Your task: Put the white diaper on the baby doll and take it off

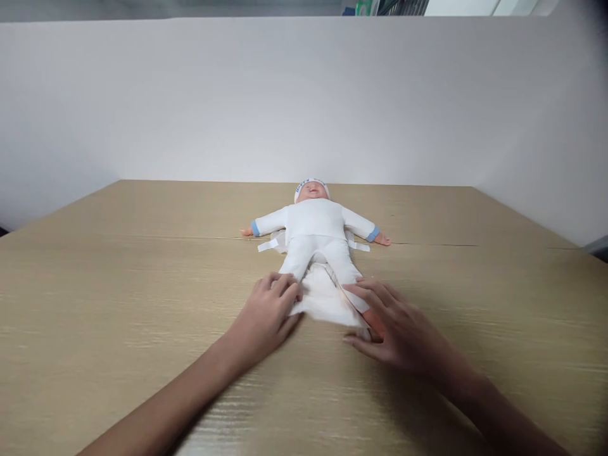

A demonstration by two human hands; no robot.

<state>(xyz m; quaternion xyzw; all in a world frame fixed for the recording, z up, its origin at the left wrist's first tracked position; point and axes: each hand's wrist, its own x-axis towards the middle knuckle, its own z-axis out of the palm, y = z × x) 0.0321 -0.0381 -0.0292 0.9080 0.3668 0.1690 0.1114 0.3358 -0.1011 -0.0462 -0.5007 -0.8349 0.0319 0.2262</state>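
Observation:
A baby doll in white clothes with blue cuffs lies on its back, arms spread and head away from me. Beneath it is a white diaper, its near flap spread between the legs and its tabs out at the hips. My left hand is closed over the doll's lower leg at the left, with the flap's left edge between thumb and fingers; the fingertips are partly hidden. Around the doll's bare foot at the right, my right hand has its fingers apart, thumb near the flap's right corner.
The doll lies on a wide wood-look table with a thin seam across it. A pale wall or panel rises behind the table's far edge. Above it, a green item and other things are partly visible.

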